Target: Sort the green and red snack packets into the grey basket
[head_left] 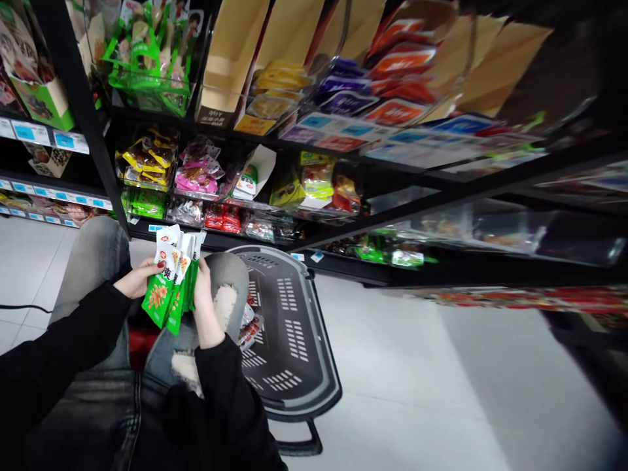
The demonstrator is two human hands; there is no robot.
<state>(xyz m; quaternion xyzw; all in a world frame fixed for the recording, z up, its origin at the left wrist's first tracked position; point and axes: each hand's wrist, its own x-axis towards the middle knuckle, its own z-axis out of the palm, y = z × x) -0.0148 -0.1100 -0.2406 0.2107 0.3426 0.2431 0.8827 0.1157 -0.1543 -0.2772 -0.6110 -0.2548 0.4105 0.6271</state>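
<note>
Several green-and-white snack packets are fanned out between my two hands, above my knees. My left hand grips them at the left edge, its thumb lying on the front packet. Along the right side of the bunch, my right hand is wrapped against the packets, its fingers partly hidden behind them. Just right of my right knee stands a dark grey shopping basket, with a few packets inside near its left side.
Black store shelves run across in front, holding boxes and clear bins of snacks. Lower bins hold green packets and red packets. The basket's handle sticks out over the pale tiled floor. A dark cable shows at the left.
</note>
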